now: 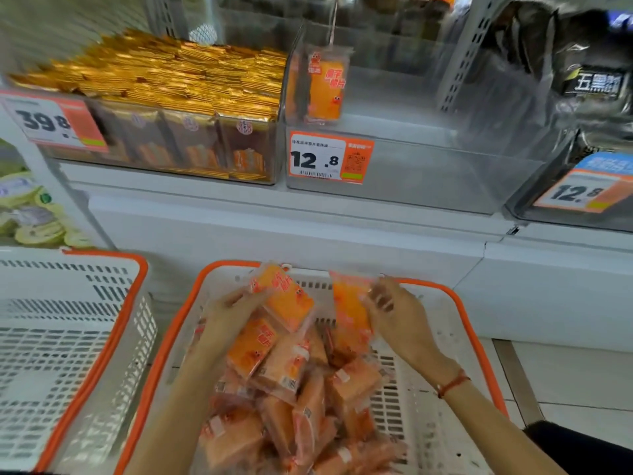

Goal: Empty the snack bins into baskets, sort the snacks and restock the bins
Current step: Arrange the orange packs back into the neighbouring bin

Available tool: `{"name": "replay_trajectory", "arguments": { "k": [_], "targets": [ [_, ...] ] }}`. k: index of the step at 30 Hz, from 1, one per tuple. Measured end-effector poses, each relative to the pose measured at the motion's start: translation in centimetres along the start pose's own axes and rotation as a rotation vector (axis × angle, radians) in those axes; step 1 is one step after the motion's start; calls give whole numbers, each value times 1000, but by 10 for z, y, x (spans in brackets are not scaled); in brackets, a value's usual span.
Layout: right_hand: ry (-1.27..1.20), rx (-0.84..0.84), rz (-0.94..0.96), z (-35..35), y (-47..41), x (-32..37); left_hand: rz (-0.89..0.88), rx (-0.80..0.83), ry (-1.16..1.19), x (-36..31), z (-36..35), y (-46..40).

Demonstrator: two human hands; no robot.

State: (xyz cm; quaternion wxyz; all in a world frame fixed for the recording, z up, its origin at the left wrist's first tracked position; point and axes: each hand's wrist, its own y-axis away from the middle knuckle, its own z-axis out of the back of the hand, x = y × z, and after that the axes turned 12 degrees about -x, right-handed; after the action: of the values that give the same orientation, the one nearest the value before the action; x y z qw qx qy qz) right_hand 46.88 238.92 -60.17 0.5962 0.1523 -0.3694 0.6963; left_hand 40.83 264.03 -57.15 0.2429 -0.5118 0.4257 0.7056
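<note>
A white basket with an orange rim (460,305) sits below the shelf and holds a heap of orange snack packets (298,399). My left hand (227,315) grips one orange packet (286,296) lifted above the heap. My right hand (399,311) pinches another orange packet (349,308) by its edge, held upright. Above them a clear bin (411,166) with a 12.8 price tag (329,157) stands on the shelf, and only a sample orange packet (325,85) hangs at its left wall.
A second white orange-rimmed basket (68,337) stands at the left with nothing visible inside. A clear bin of gold-wrapped snacks (164,94) fills the upper left. Dark packets (589,73) fill a bin at the upper right. Green packets (30,214) show at the far left.
</note>
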Motion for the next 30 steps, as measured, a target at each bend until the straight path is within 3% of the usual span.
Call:
{"name": "replay_trajectory", "arguments": {
  "k": [2,3,6,12,14,16,18,23,27,30],
  "targets": [
    [-138,-151,91,13,2,35,109,84,106,0,-9,8],
    [-168,-144,157,16,5,50,160,149,162,-1,-14,12],
    [-92,35,343,13,17,76,230,334,195,-9,-26,24],
    [-223,493,219,22,8,74,247,414,250,-2,-17,22],
    [-138,506,241,27,6,76,238,430,251,-3,-15,21],
    [-74,394,288,27,6,80,230,473,223,-8,-14,22],
    [-165,362,156,31,0,79,156,469,128,-11,-14,22],
    [-823,493,-572,43,-16,72,47,289,12,-14,-16,11],
    [-962,642,-564,39,-12,70,85,275,-75,-12,-27,7],
    [-872,583,-556,37,-10,79,66,301,-72,-14,-36,13]
  ]
}}
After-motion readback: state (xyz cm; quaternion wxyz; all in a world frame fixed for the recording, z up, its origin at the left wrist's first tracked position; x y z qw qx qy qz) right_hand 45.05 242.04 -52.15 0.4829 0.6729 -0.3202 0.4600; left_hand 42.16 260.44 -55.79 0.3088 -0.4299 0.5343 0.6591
